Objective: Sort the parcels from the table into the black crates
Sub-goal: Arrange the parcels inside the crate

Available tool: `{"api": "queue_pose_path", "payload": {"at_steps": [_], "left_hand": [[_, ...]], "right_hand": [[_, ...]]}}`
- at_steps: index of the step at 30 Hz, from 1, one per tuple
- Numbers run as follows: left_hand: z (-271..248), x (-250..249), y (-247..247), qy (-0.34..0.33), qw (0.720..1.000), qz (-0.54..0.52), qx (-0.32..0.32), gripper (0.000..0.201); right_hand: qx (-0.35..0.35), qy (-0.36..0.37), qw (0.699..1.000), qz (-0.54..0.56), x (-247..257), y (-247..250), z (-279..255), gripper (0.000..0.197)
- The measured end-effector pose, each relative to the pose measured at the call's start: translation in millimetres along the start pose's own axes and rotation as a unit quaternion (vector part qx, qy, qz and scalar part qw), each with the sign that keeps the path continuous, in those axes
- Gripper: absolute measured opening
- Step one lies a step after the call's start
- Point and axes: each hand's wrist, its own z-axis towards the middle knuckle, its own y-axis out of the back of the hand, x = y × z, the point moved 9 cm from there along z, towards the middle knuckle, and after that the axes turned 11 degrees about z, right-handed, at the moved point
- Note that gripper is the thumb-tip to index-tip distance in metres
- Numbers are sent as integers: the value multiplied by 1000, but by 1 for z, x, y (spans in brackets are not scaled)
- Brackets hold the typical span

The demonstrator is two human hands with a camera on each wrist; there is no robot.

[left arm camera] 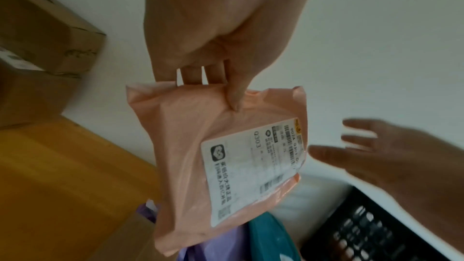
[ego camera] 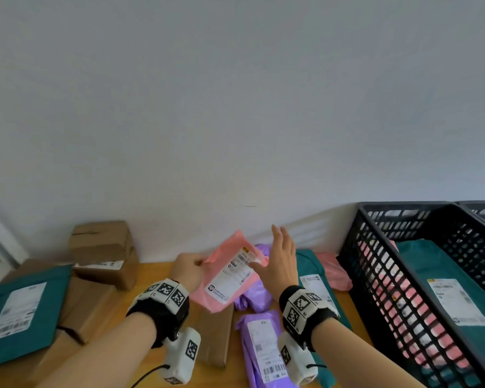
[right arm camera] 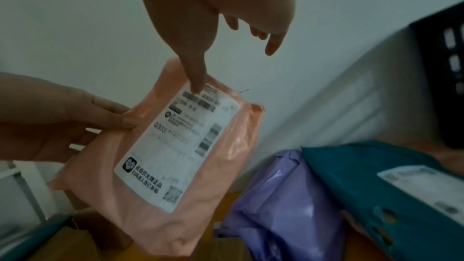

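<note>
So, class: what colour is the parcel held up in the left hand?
Pink, with a white shipping label; the parcel shows best in the right wrist view, gripped by the left hand.

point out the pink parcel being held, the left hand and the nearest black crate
pink parcel [ego camera: 223, 271]: head view, on its white label.
left hand [ego camera: 188, 271]: head view, back of the hand.
black crate [ego camera: 381, 264]: head view, its near lattice wall.

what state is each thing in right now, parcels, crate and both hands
pink parcel: lifted off the table, label facing up
left hand: pinching the pink parcel's edge
right hand: open, thumb touching the label
black crate: holds a teal and a pink parcel
purple parcel: lying on the table
</note>
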Motion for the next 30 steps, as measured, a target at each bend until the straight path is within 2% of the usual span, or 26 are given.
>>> {"api": "queue_pose_path", "payload": {"at_steps": [4,6,7,9,12,15,18,24,27,30], "left_hand": [[0,15,17,37,994,-104,-23,13],[-5,21,21,69,980,-187,-25,11],[-7,24,22,83,970,-227,-24,11],[-12,26,24,102,953,-284,-16,10],[-16,30,29,117,933,-338,-19,18],[-17,35,38,124,924,-360,-38,18],[-17,34,49,117,925,-357,-59,16],[-14,10,68,53,964,-254,-55,16],[-10,-2,74,15,976,-213,-40,31],[-8,-11,85,-16,984,-168,-62,41]], "right_hand": [[-8,-106,983,148,-19,-17,2,110],[17,-145,962,230,-23,-29,0,108],[34,-157,951,263,-22,-35,-1,101],[72,-171,924,335,-20,-47,-4,85],[110,-168,889,412,-19,-63,-4,83],[136,-174,860,459,-16,-72,-3,82],[137,-154,862,463,-8,-69,2,73],[111,-119,887,432,4,-57,18,66],[95,-96,892,430,14,-44,24,61],[76,-67,905,412,27,-32,27,59]]}}
